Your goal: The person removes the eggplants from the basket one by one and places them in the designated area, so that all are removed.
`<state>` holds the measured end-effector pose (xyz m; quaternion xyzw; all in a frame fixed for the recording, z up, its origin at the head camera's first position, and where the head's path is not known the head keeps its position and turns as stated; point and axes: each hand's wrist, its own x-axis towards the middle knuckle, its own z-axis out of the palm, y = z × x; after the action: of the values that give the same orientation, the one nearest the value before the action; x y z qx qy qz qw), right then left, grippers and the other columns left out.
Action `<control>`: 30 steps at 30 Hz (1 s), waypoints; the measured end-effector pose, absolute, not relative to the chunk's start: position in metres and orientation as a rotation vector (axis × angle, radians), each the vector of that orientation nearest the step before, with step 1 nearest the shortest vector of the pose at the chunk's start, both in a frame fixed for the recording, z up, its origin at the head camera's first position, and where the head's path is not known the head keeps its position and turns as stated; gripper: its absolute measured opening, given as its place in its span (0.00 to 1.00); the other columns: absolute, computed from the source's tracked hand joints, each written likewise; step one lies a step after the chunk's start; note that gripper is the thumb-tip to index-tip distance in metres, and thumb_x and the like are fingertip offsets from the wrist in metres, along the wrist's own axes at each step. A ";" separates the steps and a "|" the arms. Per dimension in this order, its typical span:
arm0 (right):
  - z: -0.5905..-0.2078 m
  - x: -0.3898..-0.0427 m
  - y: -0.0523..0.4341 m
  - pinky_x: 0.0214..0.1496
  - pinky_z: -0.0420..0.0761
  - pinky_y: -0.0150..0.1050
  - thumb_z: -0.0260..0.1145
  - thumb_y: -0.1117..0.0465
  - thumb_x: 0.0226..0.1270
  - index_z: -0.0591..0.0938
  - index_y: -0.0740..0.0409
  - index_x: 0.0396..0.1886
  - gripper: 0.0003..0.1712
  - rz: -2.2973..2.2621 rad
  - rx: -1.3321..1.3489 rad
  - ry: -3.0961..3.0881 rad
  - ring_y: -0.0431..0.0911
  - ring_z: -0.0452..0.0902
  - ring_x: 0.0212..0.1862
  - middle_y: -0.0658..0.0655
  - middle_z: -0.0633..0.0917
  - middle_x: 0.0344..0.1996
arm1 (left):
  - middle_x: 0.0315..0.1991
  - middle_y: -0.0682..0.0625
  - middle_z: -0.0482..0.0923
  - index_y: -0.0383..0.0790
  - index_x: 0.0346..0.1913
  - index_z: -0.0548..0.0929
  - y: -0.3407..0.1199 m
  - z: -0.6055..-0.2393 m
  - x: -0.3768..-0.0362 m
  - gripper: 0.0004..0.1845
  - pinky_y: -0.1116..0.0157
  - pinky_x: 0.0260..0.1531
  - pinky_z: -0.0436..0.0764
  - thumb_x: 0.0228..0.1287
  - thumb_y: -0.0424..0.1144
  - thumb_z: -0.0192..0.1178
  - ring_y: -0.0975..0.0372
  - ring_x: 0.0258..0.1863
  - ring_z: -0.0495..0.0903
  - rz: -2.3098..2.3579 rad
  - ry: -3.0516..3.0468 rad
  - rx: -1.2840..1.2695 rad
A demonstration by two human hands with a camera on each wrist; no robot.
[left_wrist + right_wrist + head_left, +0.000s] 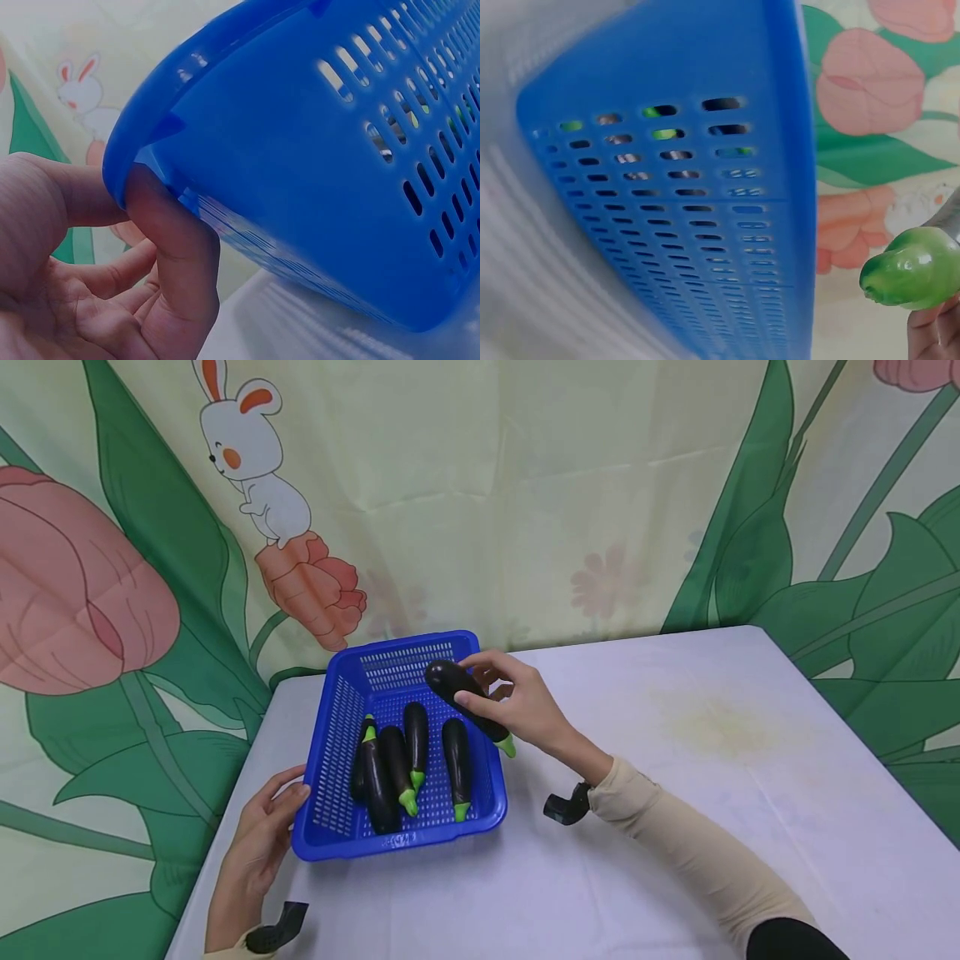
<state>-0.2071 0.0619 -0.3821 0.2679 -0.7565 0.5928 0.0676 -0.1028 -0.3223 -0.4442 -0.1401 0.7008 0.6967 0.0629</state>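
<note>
A blue plastic basket (397, 842) with slotted walls stands on the table, and several dark eggplants (378, 785) with green stems lie inside it. My left hand (258, 835) grips the basket's left rim; in the left wrist view its fingers (176, 247) curl at the rim's edge. My right hand (517, 697) holds one eggplant (450, 681) between thumb and fingers, above the basket's right side. That eggplant is tilted, its green stem toward the lower right. In the right wrist view the green stem end (911, 270) shows beside the basket wall (667, 180).
A white cloth covers the table (645, 860), with a faint yellowish stain (712, 727) to the right. Behind it hangs a backdrop (465, 510) printed with a rabbit, tulips and leaves. A black strap (567, 806) hangs at the right wrist, another (277, 928) at the left.
</note>
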 end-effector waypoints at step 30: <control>-0.438 -0.220 0.110 0.31 0.77 0.34 0.77 0.42 0.63 0.85 0.52 0.51 0.25 1.678 0.045 -2.441 0.43 0.80 0.31 0.56 0.83 0.35 | 0.45 0.65 0.86 0.48 0.72 0.66 -0.321 -0.443 -0.103 0.25 0.69 0.46 0.88 0.79 0.44 0.59 0.69 0.45 0.87 2.089 2.111 -0.410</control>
<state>-0.2198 0.1098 -0.4380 0.0153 -0.8207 0.5641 0.0895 -0.1032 -0.3212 -0.4433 -0.1363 0.7024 0.6949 0.0717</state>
